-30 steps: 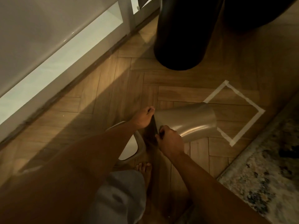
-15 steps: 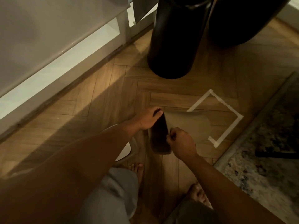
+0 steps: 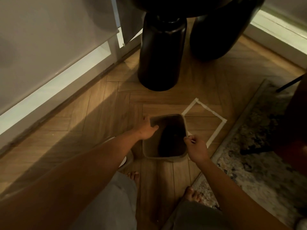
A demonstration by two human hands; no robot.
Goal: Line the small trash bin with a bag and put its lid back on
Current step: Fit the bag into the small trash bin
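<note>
The small beige trash bin stands upright on the wood floor, its mouth facing up and its inside dark. My left hand grips the bin's left rim, fingers curled over the edge into the opening. My right hand pinches the right rim between thumb and fingers. The white lid lies on the floor left of the bin, mostly hidden under my left forearm. No bag shows in the bin or in either hand.
A square of white tape marks the floor just right of the bin. Two thick black furniture legs stand beyond it. A patterned rug lies at the right, a white baseboard at the left. My bare feet are below.
The bin lay tilted on its side a second ago; both hands have turned it upright so its opening faces up. The view has shifted back and up.
</note>
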